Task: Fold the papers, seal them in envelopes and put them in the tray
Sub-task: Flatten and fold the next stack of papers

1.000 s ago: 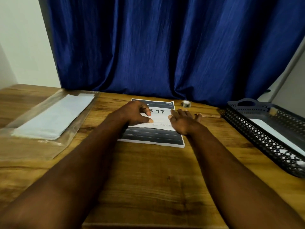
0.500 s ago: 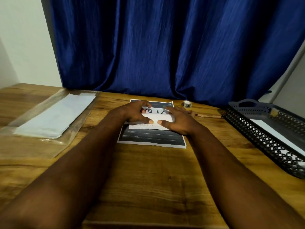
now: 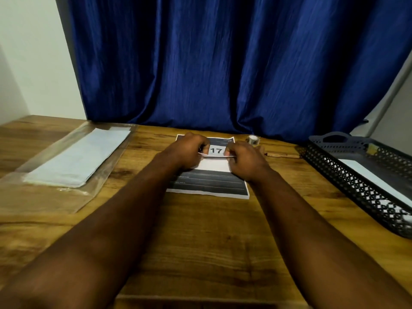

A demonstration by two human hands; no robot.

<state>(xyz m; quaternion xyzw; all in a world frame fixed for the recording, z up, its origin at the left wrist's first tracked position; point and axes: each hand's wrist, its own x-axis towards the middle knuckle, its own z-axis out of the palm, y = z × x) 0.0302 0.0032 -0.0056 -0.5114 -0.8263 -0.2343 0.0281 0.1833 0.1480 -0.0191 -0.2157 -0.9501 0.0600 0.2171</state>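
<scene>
A stack of dark printed papers lies in the middle of the wooden table. On top of it, a small folded white paper is pinched at its far edge by both hands. My left hand grips its left side and my right hand its right side, fingers curled. The number 17 shows between the hands. White envelopes lie in a clear plastic sleeve at the left. A dark mesh tray at the right holds a white envelope.
A small roll of tape and a pencil-like stick lie behind my right hand. A blue curtain hangs along the table's far edge. Bare wood stretches toward the near edge.
Both hands went from lying flat on the paper to curling and pinching the folded paper's far edge, lifting that edge slightly.
</scene>
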